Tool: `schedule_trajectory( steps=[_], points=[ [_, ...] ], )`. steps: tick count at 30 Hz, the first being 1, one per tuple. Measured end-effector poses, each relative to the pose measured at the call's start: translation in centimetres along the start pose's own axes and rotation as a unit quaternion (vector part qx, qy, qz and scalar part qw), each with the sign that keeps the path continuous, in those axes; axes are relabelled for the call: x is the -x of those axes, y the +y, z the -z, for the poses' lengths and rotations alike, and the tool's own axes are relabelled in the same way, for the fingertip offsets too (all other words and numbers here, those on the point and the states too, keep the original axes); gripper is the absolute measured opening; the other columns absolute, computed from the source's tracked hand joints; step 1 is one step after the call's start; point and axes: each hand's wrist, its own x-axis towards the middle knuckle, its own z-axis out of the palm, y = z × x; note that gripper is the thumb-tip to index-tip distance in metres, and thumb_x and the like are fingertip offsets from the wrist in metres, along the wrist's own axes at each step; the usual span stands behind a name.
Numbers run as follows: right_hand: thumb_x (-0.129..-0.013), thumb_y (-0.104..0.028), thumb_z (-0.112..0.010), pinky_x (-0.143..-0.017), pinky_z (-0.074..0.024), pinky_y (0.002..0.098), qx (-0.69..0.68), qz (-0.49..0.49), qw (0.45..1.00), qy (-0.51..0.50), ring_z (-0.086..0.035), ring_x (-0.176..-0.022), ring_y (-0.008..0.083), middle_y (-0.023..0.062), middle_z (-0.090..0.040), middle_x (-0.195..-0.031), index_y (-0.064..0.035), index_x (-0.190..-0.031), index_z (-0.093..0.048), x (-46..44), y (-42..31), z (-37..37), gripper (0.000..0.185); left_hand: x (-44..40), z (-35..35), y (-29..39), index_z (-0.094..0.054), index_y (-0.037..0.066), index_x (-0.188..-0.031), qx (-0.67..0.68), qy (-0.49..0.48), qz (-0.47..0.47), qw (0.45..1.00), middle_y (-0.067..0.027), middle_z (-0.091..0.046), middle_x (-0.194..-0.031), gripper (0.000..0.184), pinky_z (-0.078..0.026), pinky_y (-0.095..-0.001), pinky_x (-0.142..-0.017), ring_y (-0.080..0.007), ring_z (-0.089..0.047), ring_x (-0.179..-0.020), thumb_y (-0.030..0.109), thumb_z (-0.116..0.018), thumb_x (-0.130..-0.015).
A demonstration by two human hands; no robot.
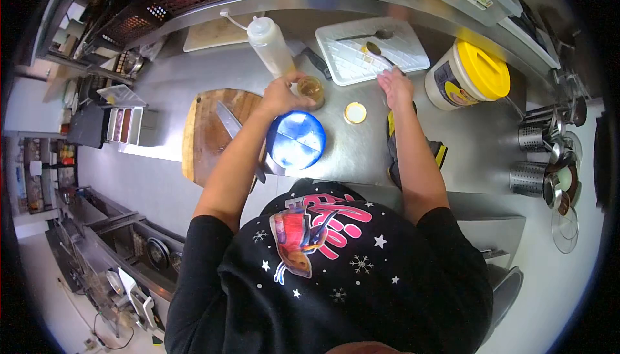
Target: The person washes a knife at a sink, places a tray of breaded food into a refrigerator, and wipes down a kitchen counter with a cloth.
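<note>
My left hand (286, 94) is wrapped around the side of a small glass jar (311, 89) with brownish contents, standing uncapped on the steel counter. My right hand (395, 88) pinches the handle of a spoon (374, 49), its bowl over the white tray (330, 68). A second spoon (383, 33) lies on that tray. Between my hands a round jar lid (354, 112) sits on the counter. Close to my left wrist is a round blue-rimmed container (296, 139). Behind the left hand stands a white squeeze bottle (269, 45).
A wooden cutting board (205, 144) with a large knife (228, 120) lies at the left. At the right stands a white bucket with a yellow lid (483, 70). A black-and-yellow item (439, 154) lies beneath my right forearm. A shelf (323, 0) overhangs the counter's back.
</note>
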Motion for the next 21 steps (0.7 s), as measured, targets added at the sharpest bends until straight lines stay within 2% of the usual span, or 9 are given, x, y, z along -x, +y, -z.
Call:
schedule_trajectory(
  steps=[1,3,6,8,11,14,16,18,21],
  points=[
    [-0.085,-0.019,-0.058,-0.062,-0.0521,0.0315,0.036,-0.042,0.998,-0.019,-0.062,-0.076,0.0244,0.0179,-0.060,-0.096,0.0068,-0.106,-0.046,-0.3,0.4,0.4,0.036,0.0,0.0,0.1,-0.059,0.018,-0.110,0.010,-0.002,-0.008,1.000,-0.0105,-0.062,-0.104,0.065,-0.044,-0.0342,-0.085,-0.0262,-0.057,-0.099,0.032,-0.082,-0.051],
    [-0.080,-0.021,-0.063,-0.069,-0.0510,0.0347,0.341,0.080,0.933,-0.085,-0.060,-0.083,0.0275,0.0179,-0.056,-0.105,0.0009,-0.113,-0.046,0.8,1.8,1.6,0.043,0.1,0.1,0.2,-0.059,0.014,-0.110,0.026,-0.010,-0.019,0.999,-0.0095,-0.062,-0.103,0.065,-0.045,-0.0335,-0.084,-0.0250,-0.057,-0.098,0.029,-0.082,-0.052],
    [-0.070,-0.021,-0.071,-0.082,-0.0457,0.0388,0.653,0.297,0.677,-0.161,-0.054,-0.094,0.0327,0.0181,-0.049,-0.114,-0.0152,-0.120,-0.050,8.1,2.2,0.4,0.055,-0.2,0.2,-0.1,-0.058,0.010,-0.110,0.051,-0.021,-0.021,0.998,-0.0087,-0.062,-0.101,0.066,-0.045,-0.0330,-0.083,-0.0240,-0.055,-0.097,0.025,-0.083,-0.052],
    [-0.068,-0.021,-0.071,-0.088,-0.0422,0.0392,0.703,0.323,0.592,-0.227,-0.050,-0.100,0.0343,0.0197,-0.048,-0.112,-0.0191,-0.117,-0.054,11.5,1.9,-0.6,0.052,-0.2,0.1,-0.5,-0.057,0.008,-0.111,0.065,-0.035,-0.033,0.997,-0.0075,-0.062,-0.101,0.065,-0.045,-0.0328,-0.083,-0.0225,-0.054,-0.096,0.023,-0.082,-0.053],
    [-0.067,-0.021,-0.071,-0.087,-0.0426,0.0401,0.722,0.306,0.570,-0.247,-0.049,-0.101,0.0332,0.0207,-0.046,-0.114,-0.0187,-0.114,-0.056,10.3,3.6,0.0,0.049,-0.9,0.0,-1.5,-0.056,0.008,-0.113,0.079,-0.055,-0.070,0.993,-0.0067,-0.061,-0.104,0.066,-0.044,-0.0328,-0.084,-0.0219,-0.054,-0.095,0.020,-0.082,-0.053],
    [-0.071,-0.020,-0.070,-0.076,-0.0456,0.0349,0.670,0.318,0.635,-0.218,-0.054,-0.087,0.0248,0.0134,-0.054,-0.099,-0.0176,-0.113,-0.056,8.8,3.7,0.1,0.044,-1.1,0.3,-1.8,-0.055,0.010,-0.115,0.086,-0.071,-0.064,0.992,-0.0089,-0.059,-0.111,0.072,-0.045,-0.0334,-0.085,-0.0267,-0.054,-0.098,0.023,-0.084,-0.050],
    [-0.075,-0.019,-0.067,-0.067,-0.0439,0.0296,0.525,0.214,0.787,-0.243,-0.053,-0.077,0.0168,0.0065,-0.054,-0.086,-0.0166,-0.111,-0.056,6.7,3.4,-0.7,0.037,-0.7,0.6,-1.5,-0.054,0.010,-0.117,0.097,-0.089,-0.058,0.990,-0.0091,-0.059,-0.111,0.075,-0.045,-0.0336,-0.085,-0.0266,-0.054,-0.098,0.023,-0.085,-0.050],
    [-0.083,-0.016,-0.060,-0.055,-0.0376,0.0218,0.343,0.101,0.894,-0.269,-0.047,-0.065,0.0064,-0.0031,-0.050,-0.071,-0.0136,-0.109,-0.053,6.3,2.3,-2.6,0.027,-1.7,-0.4,-3.5,-0.052,0.009,-0.120,0.113,-0.101,-0.093,0.984,-0.0101,-0.058,-0.112,0.078,-0.044,-0.0335,-0.088,-0.0252,-0.054,-0.101,0.024,-0.085,-0.050],
    [-0.084,-0.014,-0.059,-0.059,-0.0394,0.0223,0.210,0.122,0.934,-0.262,-0.049,-0.069,0.0079,-0.0009,-0.052,-0.079,-0.0116,-0.117,-0.040,6.8,1.0,-6.9,0.038,-0.9,0.3,-1.7,-0.054,0.005,-0.117,0.136,-0.109,-0.069,0.982,-0.0107,-0.057,-0.114,0.077,-0.043,-0.0327,-0.092,-0.0220,-0.053,-0.106,0.022,-0.086,-0.049]
  ],
)
